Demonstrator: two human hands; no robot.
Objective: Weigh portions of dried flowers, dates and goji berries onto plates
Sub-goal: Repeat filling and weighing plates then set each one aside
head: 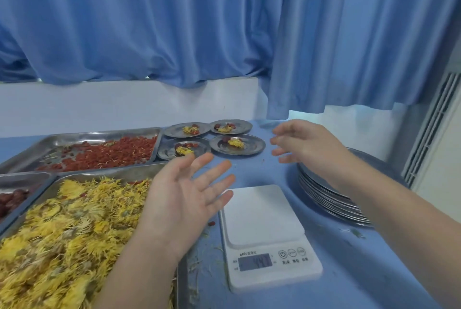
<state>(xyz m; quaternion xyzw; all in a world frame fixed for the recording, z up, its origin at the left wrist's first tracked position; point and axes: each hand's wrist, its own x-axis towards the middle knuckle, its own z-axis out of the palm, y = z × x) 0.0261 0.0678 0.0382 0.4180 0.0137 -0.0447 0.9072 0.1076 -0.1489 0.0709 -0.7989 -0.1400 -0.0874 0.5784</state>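
Observation:
A white digital scale [262,213] stands near the table's front with nothing on its platform. My left hand [184,194] hovers palm-up, fingers spread, just left of the scale, holding nothing. My right hand [304,141] floats with relaxed fingers to the right of several filled steel plates [252,149], each with yellow flowers and red pieces. On the left lie a tray of dried yellow flowers [67,228], a tray of red goji berries [112,151] and a tray of dates [12,199].
A stack of empty steel plates [324,194] sits under my right forearm. Loose petals and one red berry [211,223] lie on the blue tabletop [361,271]. A blue curtain [224,34] and white wall stand behind the table.

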